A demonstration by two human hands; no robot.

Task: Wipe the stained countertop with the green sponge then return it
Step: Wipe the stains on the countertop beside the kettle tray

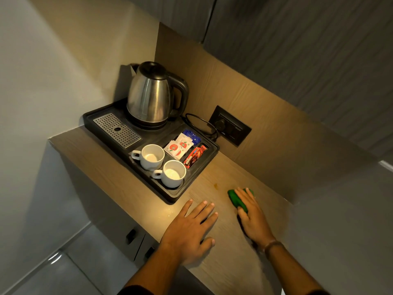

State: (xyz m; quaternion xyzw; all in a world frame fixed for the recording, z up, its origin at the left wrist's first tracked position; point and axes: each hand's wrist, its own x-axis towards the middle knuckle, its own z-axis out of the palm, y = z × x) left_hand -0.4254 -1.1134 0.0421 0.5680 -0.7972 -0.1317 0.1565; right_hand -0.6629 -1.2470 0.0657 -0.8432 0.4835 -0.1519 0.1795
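Observation:
The green sponge (pixel 235 200) lies flat on the wooden countertop (pixel 229 248) under my right hand (pixel 251 216), whose fingers press down on it and cover its right half. A small yellowish stain (pixel 216 185) marks the counter just left of and beyond the sponge. My left hand (pixel 191 228) rests flat on the counter with its fingers spread, holding nothing, just in front of the tray's near corner.
A black tray (pixel 170 193) at the back left carries a steel kettle (pixel 150 95), two white cups (pixel 152 156) (pixel 172 173) and sachets (pixel 180 146). A wall socket (pixel 230 126) with a cord sits behind. The counter's front edge runs close to my left wrist.

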